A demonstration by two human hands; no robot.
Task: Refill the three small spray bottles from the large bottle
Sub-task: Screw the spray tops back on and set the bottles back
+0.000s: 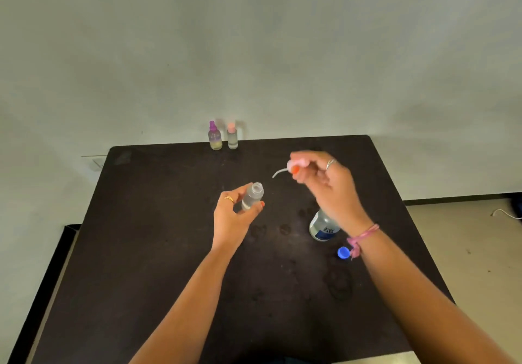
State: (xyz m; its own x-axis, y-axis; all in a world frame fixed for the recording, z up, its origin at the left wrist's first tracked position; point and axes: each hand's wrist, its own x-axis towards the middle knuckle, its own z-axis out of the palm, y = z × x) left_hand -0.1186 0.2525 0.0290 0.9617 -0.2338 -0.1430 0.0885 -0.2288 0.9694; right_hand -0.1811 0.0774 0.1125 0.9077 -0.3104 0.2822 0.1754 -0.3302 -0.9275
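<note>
A dark table [169, 250] fills the lower view, its top marked with faint damp rings.

Nearest the person on it lies a blue cap [343, 252], loose, just beside the right wrist with its pink thread band [360, 238]. Just beyond the cap stands the large bottle [322, 226], clear, uncapped as far as can be seen, with its upper part hidden behind the right forearm. It carries a white and dark blue label; the print on it is too blurred to read.

To the left of the large bottle, above the table, the left hand [231, 216] holds a small clear bottle [252, 196], fingers and thumb clamped round its lower body. That bottle is tilted a little to the right, its neck is open, and there is some clear liquid in it. A gold ring sits on one finger.

Beyond the large bottle and higher, the right hand [324, 177] pinches a pale pink spray top [293, 164] between fingertips and thumb, its thin dip tube [278, 172] curving out to the left, clear of the open neck. A silver ring shows on one finger.

Farthest from the large bottle, at the table's back edge against the grey wall, stand two more small bottles just beside each other: a purple-topped one [215, 136] on the left with yellowish liquid low in it, and a pink-topped one [232, 136] on the right.
</note>
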